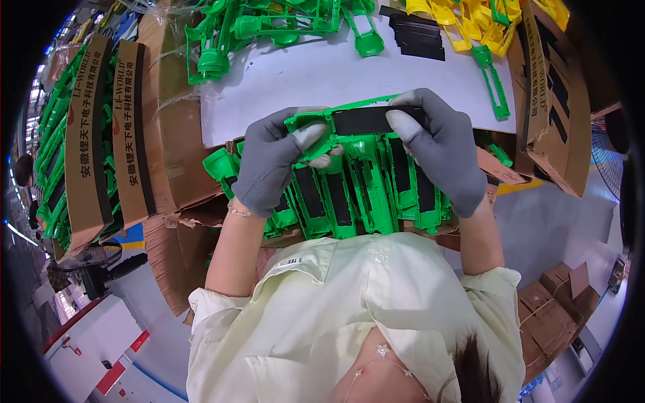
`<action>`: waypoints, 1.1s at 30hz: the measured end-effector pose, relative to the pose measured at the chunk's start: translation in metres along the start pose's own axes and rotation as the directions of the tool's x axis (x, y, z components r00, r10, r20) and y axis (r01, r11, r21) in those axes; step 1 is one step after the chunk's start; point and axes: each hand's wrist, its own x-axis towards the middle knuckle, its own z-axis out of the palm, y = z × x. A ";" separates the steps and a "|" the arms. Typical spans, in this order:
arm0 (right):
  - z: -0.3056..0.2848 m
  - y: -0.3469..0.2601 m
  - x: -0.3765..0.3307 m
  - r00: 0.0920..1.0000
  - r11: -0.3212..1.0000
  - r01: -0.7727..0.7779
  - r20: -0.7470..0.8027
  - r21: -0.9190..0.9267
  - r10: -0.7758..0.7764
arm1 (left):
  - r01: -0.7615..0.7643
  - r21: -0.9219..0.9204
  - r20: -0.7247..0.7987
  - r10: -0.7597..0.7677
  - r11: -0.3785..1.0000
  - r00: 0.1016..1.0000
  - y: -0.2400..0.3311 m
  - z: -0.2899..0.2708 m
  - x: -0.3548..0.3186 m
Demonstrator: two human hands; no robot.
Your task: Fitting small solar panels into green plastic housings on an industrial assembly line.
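Observation:
Both my hands wear grey gloves and hold one green plastic part [310,125] above a box. My left hand [269,164] grips its left end. My right hand [440,151] grips the right end, with the thumb pressing on a black foam strip [363,121] that lies along the part. Right below my hands, a row of green parts with black strips [356,198] stands upright in a cardboard box [500,171].
On the white table top [349,77] lie a pile of bare green parts [269,27], yellow parts [470,20], a stack of black strips [416,37] and a lone green part [494,87]. Cardboard boxes holding green parts [87,141] stand at left, another carton [557,101] at right.

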 end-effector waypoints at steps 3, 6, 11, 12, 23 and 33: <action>0.001 -0.004 -0.004 0.999 0.991 0.023 -0.046 -0.134 -0.029 | 0.012 0.001 0.013 -0.012 1.000 1.000 0.002 0.003 -0.001; 0.004 -0.004 -0.005 0.990 0.951 0.090 -0.074 -0.297 -0.116 | 0.037 -0.025 0.033 -0.036 0.999 0.999 0.006 0.007 -0.001; 0.005 0.005 -0.004 0.997 0.968 0.047 -0.049 -0.245 -0.061 | 0.092 0.162 -0.014 -0.091 0.983 0.996 0.009 0.026 -0.002; 0.006 0.006 -0.005 0.999 0.962 0.023 -0.030 -0.271 -0.032 | 0.070 0.159 -0.039 -0.065 0.985 0.997 0.007 0.028 -0.003; -0.015 0.013 -0.008 0.947 0.947 -0.292 0.179 0.136 0.266 | 0.118 0.170 0.030 -0.125 0.978 0.992 0.007 0.017 -0.003; 0.024 0.019 -0.025 0.962 0.960 -0.267 0.032 -0.086 0.271 | 0.074 0.459 0.063 -0.116 0.885 0.991 0.049 -0.001 -0.013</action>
